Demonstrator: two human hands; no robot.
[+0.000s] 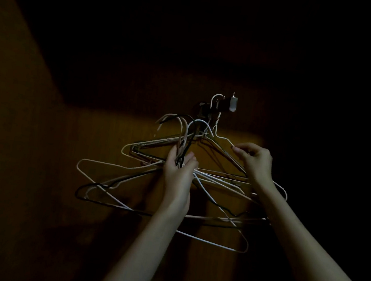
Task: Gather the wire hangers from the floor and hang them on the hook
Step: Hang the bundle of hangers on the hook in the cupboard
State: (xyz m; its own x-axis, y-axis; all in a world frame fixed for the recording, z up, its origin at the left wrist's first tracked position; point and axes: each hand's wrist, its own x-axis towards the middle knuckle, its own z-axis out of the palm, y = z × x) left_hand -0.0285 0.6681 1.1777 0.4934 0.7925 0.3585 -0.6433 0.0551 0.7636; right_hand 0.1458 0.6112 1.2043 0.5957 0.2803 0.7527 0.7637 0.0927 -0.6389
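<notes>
Hangers filled the middle of the dim view, all placed here against the wall hook (232,103). Below and left of the hook, the left hand (180,171) gripped a bundle of wire hangers (130,168) by their necks, fingers curled round the wires, with the curved tops rising above the fist and arching toward the hook without reaching it. One white hanger (222,142) already sat with its top looped at the hook, its shoulders sloping down to either side. Below and right of the hook, the right hand (256,162) pinched that hanger's right shoulder wire between thumb and fingertips. The bundle's long axis ran roughly level, left to right, under the hook. By my judgement the left hand was the one to finish the job: its hanger tops lay just down-left of the hook and needed lifting up and rightward over it, while the right hand steadied the hung one. Darkness hid whether the hook held more hangers.
</notes>
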